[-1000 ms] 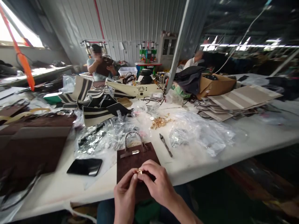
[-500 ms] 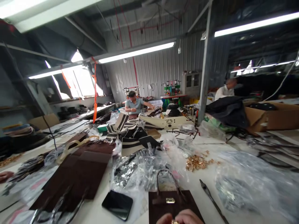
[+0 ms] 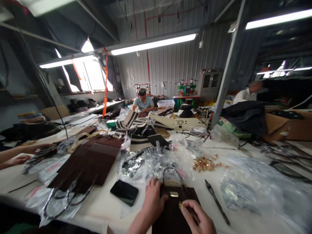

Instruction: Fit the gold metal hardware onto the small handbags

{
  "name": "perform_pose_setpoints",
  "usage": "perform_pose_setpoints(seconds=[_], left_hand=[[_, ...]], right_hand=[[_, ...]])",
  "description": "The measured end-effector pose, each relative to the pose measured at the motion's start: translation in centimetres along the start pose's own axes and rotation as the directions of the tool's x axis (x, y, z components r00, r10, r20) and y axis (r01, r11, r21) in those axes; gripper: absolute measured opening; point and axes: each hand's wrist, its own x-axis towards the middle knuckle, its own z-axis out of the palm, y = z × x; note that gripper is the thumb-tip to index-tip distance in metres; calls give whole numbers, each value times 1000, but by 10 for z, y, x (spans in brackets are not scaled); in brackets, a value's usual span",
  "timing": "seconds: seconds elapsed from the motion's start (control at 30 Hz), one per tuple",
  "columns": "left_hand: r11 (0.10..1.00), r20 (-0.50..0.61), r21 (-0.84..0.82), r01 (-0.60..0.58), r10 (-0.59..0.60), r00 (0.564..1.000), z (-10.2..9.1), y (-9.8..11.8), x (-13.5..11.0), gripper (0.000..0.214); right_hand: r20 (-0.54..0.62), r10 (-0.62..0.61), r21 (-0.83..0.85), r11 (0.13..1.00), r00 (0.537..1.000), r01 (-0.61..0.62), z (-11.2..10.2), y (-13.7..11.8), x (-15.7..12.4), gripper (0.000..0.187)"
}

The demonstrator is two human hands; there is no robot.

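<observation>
A small dark brown handbag (image 3: 175, 213) lies before me, its twisted handle (image 3: 173, 169) pointing away. Near its upper edge sits a gold metal plate (image 3: 174, 194). My left hand (image 3: 154, 199) grips the bag's left side, thumb on the front and fingers along the edge. Between thumb and fingertips, my right hand (image 3: 197, 217) pinches a small gold metal piece (image 3: 181, 205) just over the bag's front. To the right lies a dark, long-handled tool (image 3: 217, 202), and a black phone (image 3: 124, 192) is to the left.
Loose gold fittings (image 3: 204, 164) are heaped behind the tool. Clear plastic bags (image 3: 264, 185) spread at right; another with silvery pieces (image 3: 138, 164) lies behind the phone. Larger brown bags (image 3: 85, 162) are at left, beside another person's hands (image 3: 23, 158). A co-worker (image 3: 143, 102) sits across the table.
My view has tipped downward, showing more of both hands. My left hand has moved from the gold piece to the bag's left side; the right still pinches it. The neighbour's arms reach further in.
</observation>
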Motion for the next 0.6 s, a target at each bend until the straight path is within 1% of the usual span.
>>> perform_pose_setpoints(seconds=[0.07,0.17,0.2,0.27,0.33,0.4,0.5,0.53,0.6], left_hand=[[994,4,-33,-103,104,995,-8,4,1,37],[976,0,-36,-217,217,976,-16,-1,5,20],[968,37,-27,-250,251,967,-16,-5,6,16],[954,91,-67,-292,298,950,-16,-13,7,22],[955,106,-132,-264,279,955,-15,-19,8,33],[966,120,-162,-201,221,968,-15,-22,12,42],[977,150,-166,-136,161,975,-21,-22,20,41],[973,152,-193,-130,161,975,-25,-20,22,40],[942,118,-314,-122,166,979,-35,-15,23,40]], right_hand=[[16,-6,-25,1000,1000,6,-6,-8,-2,42],[26,13,-52,999,1000,-11,-7,-14,-4,37],[25,19,-64,998,1000,-17,-6,-13,-5,35],[24,33,-79,996,999,-31,-4,-11,-8,31],[26,56,-62,997,998,-55,-4,-9,-10,29],[32,96,5,995,995,-96,-4,-9,-10,29],[29,166,150,974,986,-168,-4,-11,-8,33],[15,184,188,965,983,-183,-4,-11,-8,34],[-24,214,234,951,977,-203,-4,-11,-7,37]])
